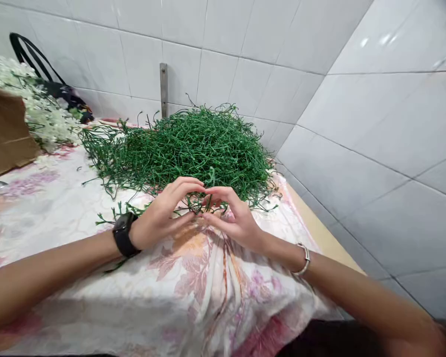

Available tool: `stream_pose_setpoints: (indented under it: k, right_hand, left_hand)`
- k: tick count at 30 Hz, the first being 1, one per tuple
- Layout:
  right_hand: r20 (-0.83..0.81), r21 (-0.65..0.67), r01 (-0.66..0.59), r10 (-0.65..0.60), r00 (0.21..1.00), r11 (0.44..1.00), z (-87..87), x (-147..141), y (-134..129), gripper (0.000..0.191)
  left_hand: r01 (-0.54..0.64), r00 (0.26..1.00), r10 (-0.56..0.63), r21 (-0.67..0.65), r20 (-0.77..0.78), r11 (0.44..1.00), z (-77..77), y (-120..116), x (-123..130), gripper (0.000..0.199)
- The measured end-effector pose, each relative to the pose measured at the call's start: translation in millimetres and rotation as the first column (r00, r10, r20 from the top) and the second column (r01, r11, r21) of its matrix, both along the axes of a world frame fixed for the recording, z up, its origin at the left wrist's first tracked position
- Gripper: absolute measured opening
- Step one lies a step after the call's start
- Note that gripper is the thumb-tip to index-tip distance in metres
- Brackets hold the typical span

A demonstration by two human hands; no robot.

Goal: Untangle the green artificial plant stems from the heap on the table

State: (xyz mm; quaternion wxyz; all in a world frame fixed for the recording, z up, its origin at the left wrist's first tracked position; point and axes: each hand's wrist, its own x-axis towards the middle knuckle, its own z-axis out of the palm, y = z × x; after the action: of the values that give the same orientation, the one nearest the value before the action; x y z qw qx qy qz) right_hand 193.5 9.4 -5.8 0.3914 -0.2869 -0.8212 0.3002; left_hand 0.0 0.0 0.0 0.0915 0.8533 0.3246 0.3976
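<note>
My left hand (167, 213), with a black watch on its wrist, meets my right hand (236, 218) fingertip to fingertip at the near edge of the pile. Between the fingertips is a thin green artificial stem (211, 176), its forked tip poking up above the right index finger. Both hands are curled around this stem, though its lower part is mostly hidden by the fingers. Just behind them rises a large tangled heap of green artificial stems (208, 144). A few loose green stems (113, 214) lie by my left wrist.
A floral cloth (70, 203) covers the table, bunched towards the front. White artificial flowers (46, 106) and a brown cardboard piece (7, 131) are at the left, with a dark bag (69, 96) behind. Tiled walls (375, 148) enclose the back and right.
</note>
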Motion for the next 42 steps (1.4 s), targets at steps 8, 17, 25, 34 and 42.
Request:
stream_pose_setpoints:
  k: [8, 17, 25, 34, 42]
  right_hand:
    - [-0.187, -0.037, 0.03, -0.037, 0.982, 0.999, 9.0, -3, -2, 0.029]
    - [-0.384, -0.255, -0.037, -0.066, 0.921, 0.966, 11.2, 2, 5, 0.028]
    - [-0.527, -0.341, -0.194, -0.017, 0.85, 0.92, 15.8, 5, 10, 0.006]
    - [-0.458, -0.247, -0.261, 0.125, 0.88, 0.933, 14.4, 7, 5, 0.013]
    - [-0.645, -0.129, -0.069, -0.031, 0.764, 0.989, 21.8, 16, 22, 0.021]
  left_hand:
    - [-0.023, 0.989, 0.01, -0.09, -0.147, 0.996, 3.7, 0, -6, 0.043]
    - [0.066, 0.997, -0.074, -0.307, -0.012, 0.949, 10.4, 7, -13, 0.023]
    - [0.276, 0.917, 0.013, -0.658, 0.398, 0.7, 27.2, 20, -26, 0.027]
    - [0.197, 0.964, -0.03, -0.638, 0.264, 0.744, 26.9, 28, -30, 0.029]
    - [0.267, 0.964, -0.167, -0.783, 0.209, 0.562, 27.6, 25, -26, 0.04]
